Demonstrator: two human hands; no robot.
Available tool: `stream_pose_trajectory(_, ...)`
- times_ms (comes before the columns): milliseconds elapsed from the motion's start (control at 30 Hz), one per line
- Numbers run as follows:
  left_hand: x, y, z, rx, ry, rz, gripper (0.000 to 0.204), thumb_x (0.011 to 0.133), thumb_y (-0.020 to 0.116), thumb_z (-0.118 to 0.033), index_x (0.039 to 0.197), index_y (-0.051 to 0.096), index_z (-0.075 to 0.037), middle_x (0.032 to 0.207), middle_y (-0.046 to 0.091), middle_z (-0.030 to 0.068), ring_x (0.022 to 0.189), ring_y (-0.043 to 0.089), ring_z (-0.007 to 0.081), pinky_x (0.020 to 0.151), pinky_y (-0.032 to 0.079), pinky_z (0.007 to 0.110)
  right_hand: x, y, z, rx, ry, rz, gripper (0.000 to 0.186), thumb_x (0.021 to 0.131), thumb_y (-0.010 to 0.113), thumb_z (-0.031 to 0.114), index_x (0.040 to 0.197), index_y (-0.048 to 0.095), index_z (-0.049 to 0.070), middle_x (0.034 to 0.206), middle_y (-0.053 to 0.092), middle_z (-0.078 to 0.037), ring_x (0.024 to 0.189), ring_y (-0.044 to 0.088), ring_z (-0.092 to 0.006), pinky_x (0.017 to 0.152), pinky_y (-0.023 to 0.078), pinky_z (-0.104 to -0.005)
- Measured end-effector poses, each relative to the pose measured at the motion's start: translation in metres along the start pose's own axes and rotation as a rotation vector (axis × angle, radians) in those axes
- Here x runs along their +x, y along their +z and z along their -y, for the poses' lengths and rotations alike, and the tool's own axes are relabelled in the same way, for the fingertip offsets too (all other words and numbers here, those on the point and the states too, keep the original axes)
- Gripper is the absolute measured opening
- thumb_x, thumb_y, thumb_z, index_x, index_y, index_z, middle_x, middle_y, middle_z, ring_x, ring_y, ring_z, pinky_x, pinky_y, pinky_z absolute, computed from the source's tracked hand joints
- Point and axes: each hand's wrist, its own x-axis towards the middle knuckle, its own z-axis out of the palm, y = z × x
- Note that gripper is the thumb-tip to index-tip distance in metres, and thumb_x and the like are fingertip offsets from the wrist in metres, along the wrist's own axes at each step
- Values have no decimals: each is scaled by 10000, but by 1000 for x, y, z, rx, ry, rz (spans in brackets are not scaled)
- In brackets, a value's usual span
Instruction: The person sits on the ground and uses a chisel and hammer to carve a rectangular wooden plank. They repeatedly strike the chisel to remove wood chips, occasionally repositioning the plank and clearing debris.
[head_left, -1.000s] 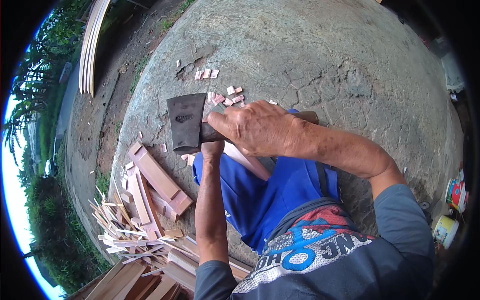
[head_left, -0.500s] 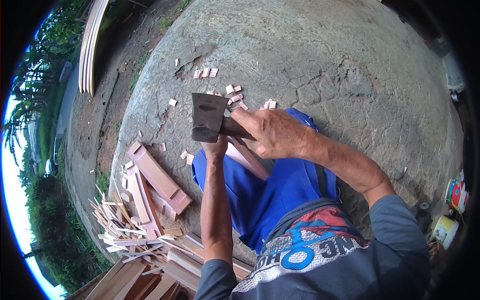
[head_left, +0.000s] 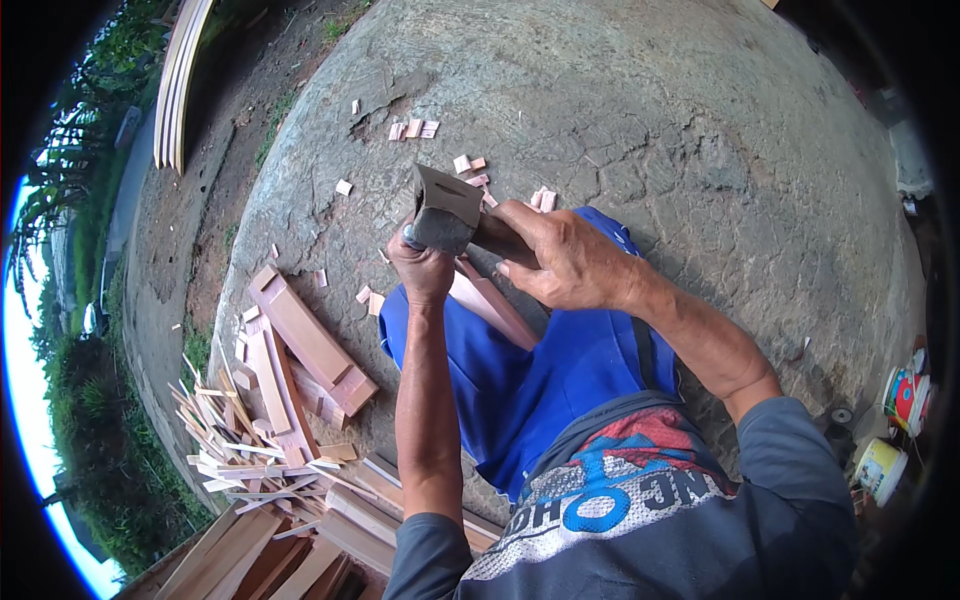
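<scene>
My right hand [head_left: 580,262] is wrapped round the short handle of a hatchet [head_left: 447,208], whose dark, worn steel head is raised over my left hand. Partly behind that head, my left hand [head_left: 424,272] is closed, and a shiny metal end shows at its thumb side; the rest of what it grips is hidden. Between my thighs, in blue trousers [head_left: 530,395], lies a pinkish wooden piece [head_left: 492,308], its far end covered by the hands and hatchet.
Small wood chips [head_left: 413,130] lie scattered on the cracked concrete floor [head_left: 640,110]. On the left are notched wooden pieces [head_left: 312,340], thin offcuts [head_left: 235,440] and stacked boards [head_left: 225,560]. Long strips [head_left: 180,90] stand at the far left. A yellow-and-white tub [head_left: 882,470] sits at right.
The hatchet head has shifted right and tilted. More of my left hand shows now, with the shiny metal end in it. My right hand has moved slightly right and nearer me.
</scene>
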Motion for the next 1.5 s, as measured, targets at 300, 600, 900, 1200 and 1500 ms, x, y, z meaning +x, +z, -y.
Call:
stream_pose_trajectory(300, -1, 3, 3, 201, 113, 80, 60, 882, 743, -51, 938, 758, -32, 869, 751, 38, 804, 704, 130, 713, 555, 316, 3, -13, 16, -43, -64, 0, 362, 889, 703, 135, 1166, 515, -3, 889, 711, -273, 868, 721, -473, 755, 593, -543)
stream_pose_trajectory(600, -32, -10, 37, 289, 185, -11, 167, 947, 706, -161, 1071, 710, -49, 1018, 729, 87, 944, 692, 251, 844, 540, 405, 22, 5, 19, -590, -179, 243, 295, 852, 667, 49, 1100, 514, 5, 878, 687, -184, 816, 759, -392, 650, 634, -493)
stream_pose_trajectory(900, -29, -14, 45, 275, 134, 40, 185, 941, 736, -165, 1086, 687, -61, 979, 716, 68, 880, 683, 204, 790, 547, 377, 31, 6, 14, -636, -211, 261, 351, 871, 665, 87, 1186, 532, 6, 878, 710, -200, 791, 768, -409, 695, 633, -517)
stream_pose_trajectory(1200, -36, -22, 57, 322, 74, 69, 210, 934, 776, -191, 1050, 660, -61, 981, 677, 62, 906, 658, 217, 793, 529, 410, 32, 9, 12, -722, -270, 266, 386, 888, 655, 70, 1255, 547, 18, 840, 674, -177, 697, 755, -362, 578, 623, -461)
stream_pose_trajectory(1500, -39, -31, 68, 294, -35, 69, 230, 886, 819, -186, 1034, 681, -76, 948, 691, 53, 872, 642, 186, 819, 526, 373, 28, 13, 18, -633, -285, 246, 349, 891, 663, 103, 1203, 535, 13, 863, 686, -177, 716, 753, -386, 615, 624, -503)
